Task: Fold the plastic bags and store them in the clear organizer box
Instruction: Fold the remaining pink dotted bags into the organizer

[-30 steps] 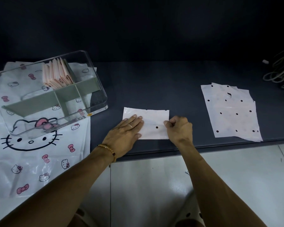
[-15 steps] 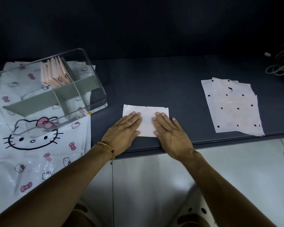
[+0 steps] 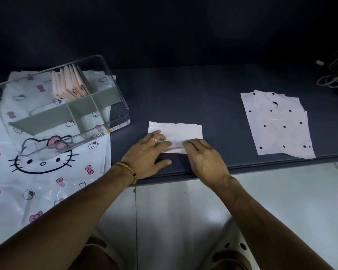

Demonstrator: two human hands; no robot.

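A folded white plastic bag (image 3: 179, 131) lies on the dark counter near its front edge. My left hand (image 3: 146, 152) rests with its fingers on the bag's near left part and its thumb out on the counter. My right hand (image 3: 203, 156) has bent fingers over the bag's near right edge, which looks slightly raised; its thumb is hidden. The clear organizer box (image 3: 113, 82) with grey dividers stands at the left, with several folded pink bags (image 3: 69, 84) upright in its back compartment. A stack of flat white bags with black dots (image 3: 277, 125) lies at the right.
The box sits on a large white cat-print bag (image 3: 43, 172) that hangs over the counter's front edge. Coiled cables (image 3: 336, 76) lie at the far right. White floor tiles (image 3: 183, 221) and my feet show below the counter edge (image 3: 242, 166).
My right hand has slid left and turned from lying flat to bent over the bag's near edge. That edge now sits farther from me. My left hand has barely moved.
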